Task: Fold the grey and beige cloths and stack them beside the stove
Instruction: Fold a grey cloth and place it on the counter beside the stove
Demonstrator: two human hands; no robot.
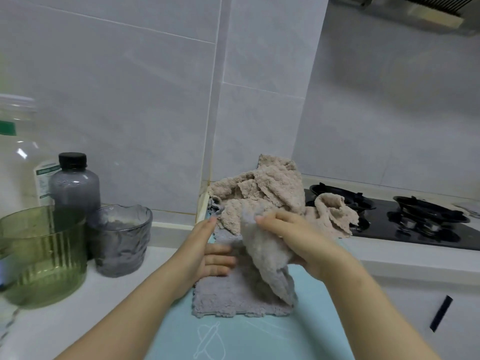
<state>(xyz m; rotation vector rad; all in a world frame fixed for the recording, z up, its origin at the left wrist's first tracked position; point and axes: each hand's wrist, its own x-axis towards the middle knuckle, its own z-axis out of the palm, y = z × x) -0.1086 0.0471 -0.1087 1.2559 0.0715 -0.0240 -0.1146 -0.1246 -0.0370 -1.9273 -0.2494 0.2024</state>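
A grey cloth (231, 297) lies on a light blue mat (259, 339) on the counter. My left hand (207, 253) rests flat on its left part, fingers straight. My right hand (293, 237) grips a lifted fold of cloth (265, 255), which hangs down over the grey one. Behind them a pile of beige cloths (265, 193) is heaped in the wall corner, with one end (335, 214) spilling onto the black stove (415, 227).
At the left stand a green ribbed container (44, 258), a grey glass cup (119, 240), a grey bottle with a black cap (74, 188) and a large clear bottle (18, 157). A white counter edge (389, 261) runs below the stove.
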